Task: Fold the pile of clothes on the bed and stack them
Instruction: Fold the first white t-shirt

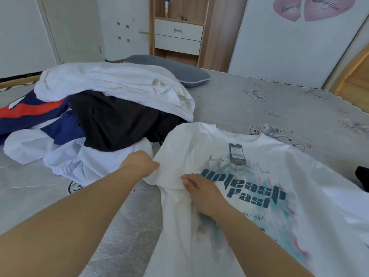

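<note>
A white T-shirt (249, 160) with a dark teal print and a grey hang tag lies spread face up on the bed at the right. My left hand (139, 163) pinches the edge of its left sleeve. My right hand (201, 191) grips bunched fabric just below that sleeve, beside the print. To the left and behind lies the unfolded pile of clothes (111, 100): white garments on top, a black one in the middle, a navy and red one at the left.
The grey patterned bed sheet (259, 104) stretches out behind the T-shirt. A grey pillow (179, 70) lies at the head of the bed. A black item (362, 176) shows at the right edge. A wooden drawer unit (177, 35) stands against the wall.
</note>
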